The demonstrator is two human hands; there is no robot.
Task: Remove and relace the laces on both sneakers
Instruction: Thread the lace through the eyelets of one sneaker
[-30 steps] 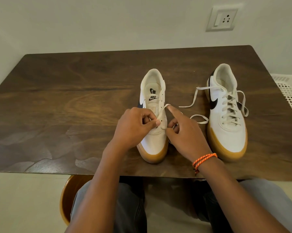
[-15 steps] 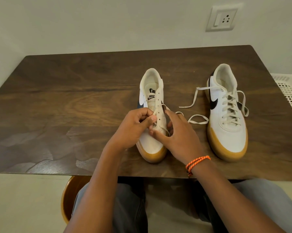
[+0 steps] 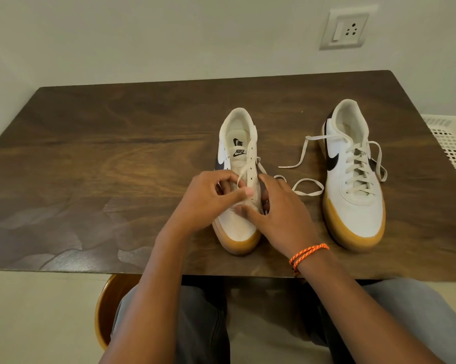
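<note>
Two white sneakers with gum soles stand toe-toward-me on the dark wooden table (image 3: 90, 158). The left sneaker (image 3: 237, 229) has open eyelets and a cream lace (image 3: 307, 189) running from its lower eyelets out onto the table to its right. My left hand (image 3: 211, 200) pinches a strand of that lace over the tongue. My right hand (image 3: 282, 216) grips the shoe's right side near the lower eyelets, fingers curled against it. The right sneaker (image 3: 353, 179) is fully laced, its lace ends loose on the table.
A white plastic basket (image 3: 453, 143) sits off the table's right edge. A wall socket (image 3: 345, 28) is on the wall behind. A round brown stool (image 3: 104, 308) and my legs show below the near table edge.
My right hand slid down from the upper eyelets to the shoe's lower right side, its pointing finger now tucked. My left hand stays pinching the lace, and a small loop rises above it.
</note>
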